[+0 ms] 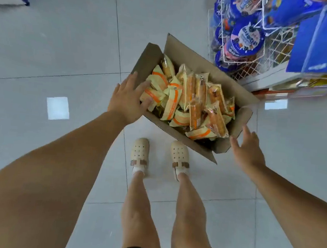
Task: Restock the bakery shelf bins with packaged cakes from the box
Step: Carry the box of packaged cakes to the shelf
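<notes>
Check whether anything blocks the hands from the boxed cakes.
Nothing visible does. The brown cardboard box is open, its yellow wrapped cakes exposed; the left hand touches them, the right hand is beside the box.

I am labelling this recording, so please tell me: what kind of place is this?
Probably a small shop or supermarket aisle. A white wire rack holds blue snack packets, an open cardboard box full of wrapped cakes is beside it, and the floor is pale tile.
</notes>
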Demonstrator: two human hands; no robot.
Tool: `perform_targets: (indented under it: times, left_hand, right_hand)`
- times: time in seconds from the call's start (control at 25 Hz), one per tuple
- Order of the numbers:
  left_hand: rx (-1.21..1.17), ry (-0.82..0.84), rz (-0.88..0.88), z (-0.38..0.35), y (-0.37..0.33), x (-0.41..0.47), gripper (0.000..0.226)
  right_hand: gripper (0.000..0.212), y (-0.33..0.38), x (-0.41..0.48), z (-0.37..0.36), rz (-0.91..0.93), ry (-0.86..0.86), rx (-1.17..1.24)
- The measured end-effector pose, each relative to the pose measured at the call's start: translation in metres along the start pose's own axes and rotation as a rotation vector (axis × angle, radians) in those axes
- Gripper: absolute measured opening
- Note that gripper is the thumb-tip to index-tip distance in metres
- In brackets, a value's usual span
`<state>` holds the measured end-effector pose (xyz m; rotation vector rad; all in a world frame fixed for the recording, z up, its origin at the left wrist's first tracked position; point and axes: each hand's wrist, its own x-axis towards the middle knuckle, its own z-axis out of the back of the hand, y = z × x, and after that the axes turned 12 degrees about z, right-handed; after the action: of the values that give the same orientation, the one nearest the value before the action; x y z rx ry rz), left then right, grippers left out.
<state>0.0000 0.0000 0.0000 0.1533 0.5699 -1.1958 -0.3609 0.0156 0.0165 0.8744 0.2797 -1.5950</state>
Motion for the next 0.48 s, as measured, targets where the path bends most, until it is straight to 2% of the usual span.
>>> perform_targets:
  times: [0.28, 0.4, 0.48]
  left_hand:
    - [0.076, 0.056, -0.065, -0.022, 0.026, 0.075, 0.053]
    - [0.031, 0.11, -0.045, -0.025, 0.033, 0.096, 0.053]
    - [-0.013, 0.095, -0.014, -0.026, 0.039, 0.111, 0.06]
  right_hand:
    - [0.064, -0.014, 0.039, -0.039, -0.094, -0.024, 0.075]
    - [0.07, -0.017, 0.048, -0.048, -0.149, -0.053, 0.166]
    - [0.077, -0.021, 0.051, -0.051, -0.189, -0.09, 0.227]
